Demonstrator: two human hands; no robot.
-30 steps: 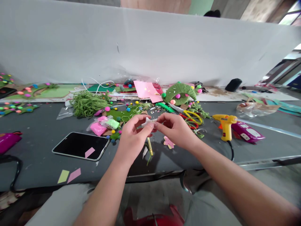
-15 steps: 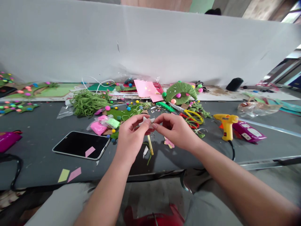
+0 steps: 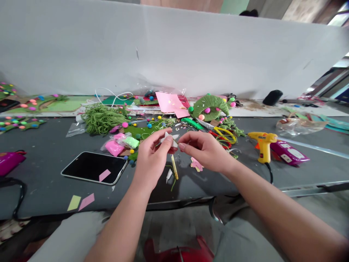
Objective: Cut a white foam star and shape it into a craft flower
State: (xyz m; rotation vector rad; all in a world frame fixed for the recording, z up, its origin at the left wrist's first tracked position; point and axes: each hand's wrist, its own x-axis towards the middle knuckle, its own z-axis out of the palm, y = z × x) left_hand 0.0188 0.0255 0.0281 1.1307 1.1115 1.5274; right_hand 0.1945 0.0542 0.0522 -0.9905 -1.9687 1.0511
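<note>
A small white piece with pointed corners (image 3: pixel 167 137), which looks like folded paper, is held up above the table. My left hand (image 3: pixel 152 156) pinches it between thumb and fingers, and the fingers cover much of it. My right hand (image 3: pixel 208 151) is closed at the fingertips on its right edge; the exact contact is partly hidden. Below the hands lie a yellow stick-like tool (image 3: pixel 174 167), a small white-tipped item (image 3: pixel 169 175) and a green strand of yarn. To the right, under my right hand, is a pink and yellow paper cutout (image 3: pixel 196 164).
A tablet or large phone (image 3: pixel 94 167) lies left, with paper strips (image 3: pixel 86 201) nearer the front edge. Green yarn (image 3: pixel 103 119), bagged pink clay-like lumps (image 3: pixel 114 147), yellow-handled scissors (image 3: pixel 225 134) and a yarn-wrapped ring (image 3: pixel 208 108) fill the back. A yellow glue gun (image 3: pixel 263 145) stands right.
The white piece has been turned in my fingers, showing more of its face. My left thumb and right fingertips have shifted slightly. The things on the table stay where they were.
</note>
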